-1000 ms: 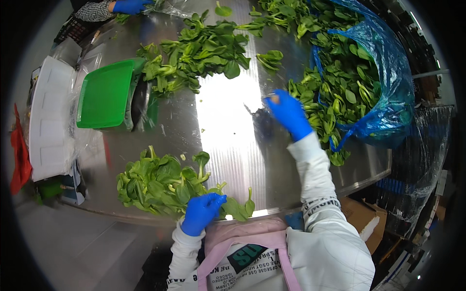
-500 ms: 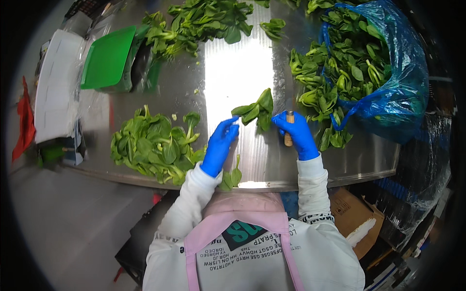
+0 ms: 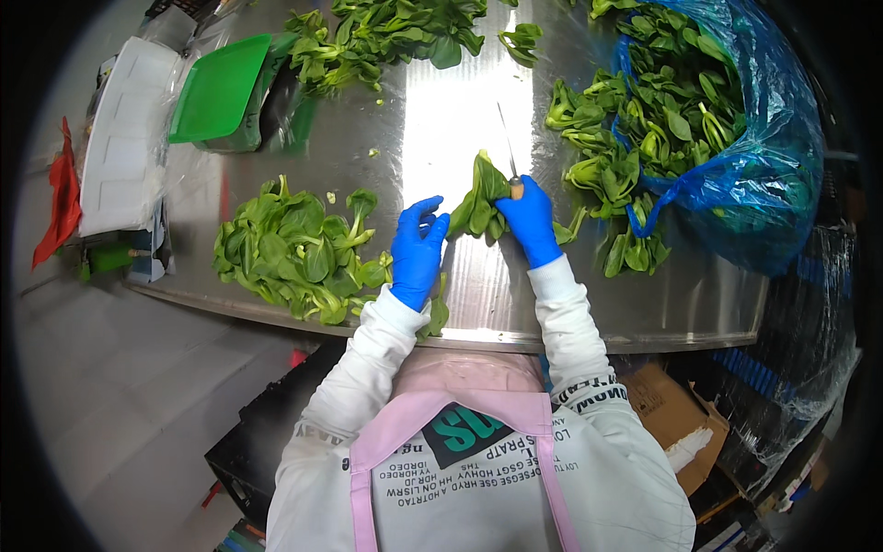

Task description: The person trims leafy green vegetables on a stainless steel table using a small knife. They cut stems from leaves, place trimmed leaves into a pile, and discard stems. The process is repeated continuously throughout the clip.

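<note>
My right hand (image 3: 532, 223), in a blue glove, is closed around the wooden handle of a knife (image 3: 509, 147); its thin blade points away from me. A head of bok choy (image 3: 480, 197) lies between my hands, stem end away, its leaves beside my right fingers; whether they touch it I cannot tell. My left hand (image 3: 417, 254), also gloved, is just left of the leaves with fingers apart and slightly bent, holding nothing. Left of it spreads a pile of bok choy (image 3: 294, 253). One loose leaf (image 3: 437, 313) lies by my left wrist.
A blue plastic bag (image 3: 782, 175) spilling bok choy (image 3: 676, 120) stands on the right of the metal table (image 3: 667, 299). Another bok choy pile (image 3: 395, 32) lies at the far side. Green trays (image 3: 221, 87) and white foam boxes (image 3: 129, 138) are at left; a cardboard box (image 3: 676, 419) sits below right.
The knife has swung from lying back in my right hand to blade pointing away. The bok choy has turned stem end away. My right hand has moved left and slightly away from me.
</note>
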### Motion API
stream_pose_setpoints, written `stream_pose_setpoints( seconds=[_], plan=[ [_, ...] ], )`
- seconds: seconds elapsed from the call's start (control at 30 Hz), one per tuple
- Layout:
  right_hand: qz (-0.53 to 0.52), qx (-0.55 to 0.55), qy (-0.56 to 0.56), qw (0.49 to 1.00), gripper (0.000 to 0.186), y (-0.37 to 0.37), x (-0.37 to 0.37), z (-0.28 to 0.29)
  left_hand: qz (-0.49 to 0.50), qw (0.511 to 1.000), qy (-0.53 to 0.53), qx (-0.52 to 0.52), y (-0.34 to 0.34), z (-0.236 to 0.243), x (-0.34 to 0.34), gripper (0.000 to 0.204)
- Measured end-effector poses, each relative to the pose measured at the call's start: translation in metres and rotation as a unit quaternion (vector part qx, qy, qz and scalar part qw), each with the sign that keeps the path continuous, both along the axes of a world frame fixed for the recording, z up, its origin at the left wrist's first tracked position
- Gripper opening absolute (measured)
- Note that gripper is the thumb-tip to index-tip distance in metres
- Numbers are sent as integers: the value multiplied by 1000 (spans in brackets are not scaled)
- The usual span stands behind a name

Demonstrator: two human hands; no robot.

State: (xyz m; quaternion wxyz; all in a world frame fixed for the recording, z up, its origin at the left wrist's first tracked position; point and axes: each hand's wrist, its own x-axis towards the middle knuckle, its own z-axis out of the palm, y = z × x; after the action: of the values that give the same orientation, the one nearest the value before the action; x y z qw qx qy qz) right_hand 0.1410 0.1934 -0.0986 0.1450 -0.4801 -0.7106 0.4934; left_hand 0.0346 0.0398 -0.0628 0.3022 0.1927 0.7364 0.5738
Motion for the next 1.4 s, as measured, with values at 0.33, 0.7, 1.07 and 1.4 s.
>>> stream_pose_setpoints(
  seconds=[0.33, 0.7, 1.07, 1.4],
  plan=[
    [119, -324, 283, 895, 32, -51, 44, 38, -207, 926, -289, 128, -11, 35, 11, 41],
    [28, -166, 146, 975, 31, -69, 51, 44, -146, 943, -281, 99, -19, 31, 30, 51],
    [-29, -262, 125, 956, 25, -59, 73, 55, -158, 936, -286, 130, -38, 44, 6, 72],
    [91, -160, 106, 977, 26, -83, 73, 98, -131, 989, -4, -70, -46, 28, 24, 45]
  ],
)
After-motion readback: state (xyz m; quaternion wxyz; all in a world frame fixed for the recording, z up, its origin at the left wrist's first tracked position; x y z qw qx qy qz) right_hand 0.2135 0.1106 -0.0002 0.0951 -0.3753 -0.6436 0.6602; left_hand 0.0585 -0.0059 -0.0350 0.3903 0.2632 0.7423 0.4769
